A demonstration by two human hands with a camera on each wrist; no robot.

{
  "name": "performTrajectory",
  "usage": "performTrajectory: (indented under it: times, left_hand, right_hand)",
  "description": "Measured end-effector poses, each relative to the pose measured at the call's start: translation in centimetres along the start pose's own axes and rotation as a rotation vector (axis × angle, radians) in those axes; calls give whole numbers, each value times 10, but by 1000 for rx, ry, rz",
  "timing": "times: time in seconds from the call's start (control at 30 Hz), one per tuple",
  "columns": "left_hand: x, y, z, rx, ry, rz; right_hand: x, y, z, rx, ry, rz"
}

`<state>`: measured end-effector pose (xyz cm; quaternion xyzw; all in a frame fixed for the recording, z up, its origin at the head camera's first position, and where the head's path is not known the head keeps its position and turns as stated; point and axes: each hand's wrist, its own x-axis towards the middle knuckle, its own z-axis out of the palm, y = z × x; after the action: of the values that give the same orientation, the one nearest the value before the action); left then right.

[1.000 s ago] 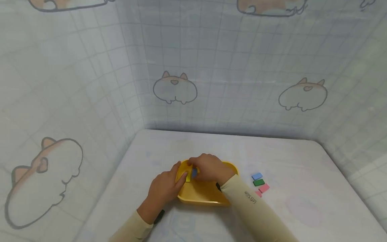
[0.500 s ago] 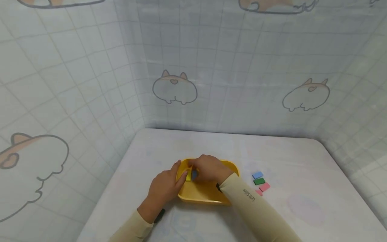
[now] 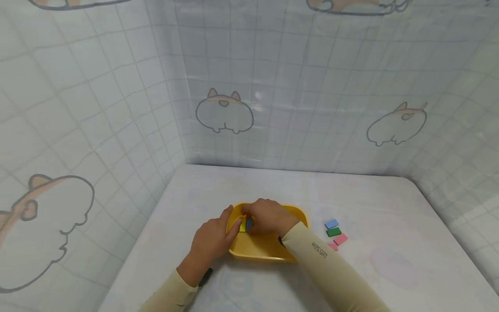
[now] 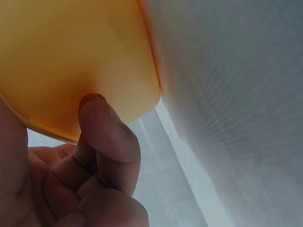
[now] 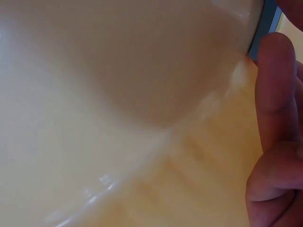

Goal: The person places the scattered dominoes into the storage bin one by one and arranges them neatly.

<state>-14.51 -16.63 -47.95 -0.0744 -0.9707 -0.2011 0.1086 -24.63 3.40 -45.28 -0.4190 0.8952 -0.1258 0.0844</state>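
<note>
A shallow yellow plastic basin point(image 3: 265, 250) stands on the table. My left hand point(image 3: 210, 242) grips its left rim, thumb inside the wall and the other fingers outside; the left wrist view shows curled fingers against the basin's outer wall point(image 4: 52, 52). Inside, near the left wall, a small yellow tile point(image 3: 242, 226) shows beside the left thumb tip. Right next to it is a blue tile point(image 3: 249, 224), which my right hand point(image 3: 269, 216) pinches while reaching down into the basin. In the right wrist view only the edge of the blue tile point(image 5: 263, 33) shows by the fingers.
To the right of the basin lie several loose flat tiles: a blue one point(image 3: 332, 224), a green one point(image 3: 334, 232) and pink ones point(image 3: 341, 239). A pale patterned cloth covers the table point(image 3: 390, 216). Printed curtain-like walls point(image 3: 304, 108) enclose its back and sides.
The blue tile has shifted slightly left, up against the yellow tile. Both hands stay almost in place, and the head view has moved a little.
</note>
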Motion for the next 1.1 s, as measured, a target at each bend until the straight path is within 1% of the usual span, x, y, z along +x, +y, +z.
performTrajectory:
  times: [0.13,0.33,0.57,0.7,0.83,0.97,1.1]
  left_hand:
    - [0,-2,1,1,-3,-4]
    - [0,-6,-2,-5,-17,-6]
    - [-1,-9,-5,-3,-47,-15]
    - [0,-9,-9,-13,-45,-3]
    - [1,-11,-11,-7,-37,15]
    - [3,-15,-11,-2,-35,25]
    - [5,-18,-11,-7,-43,19]
  right_hand:
    - [0,-1,1,-3,3,14]
    - [1,-6,2,8,5,34]
    - [1,-9,3,17,2,35]
    - [2,-11,-1,31,-2,41]
    - [3,-14,-5,39,-22,66]
    - [3,-18,-8,8,-29,91]
    - [-1,-19,-13,-48,-12,97]
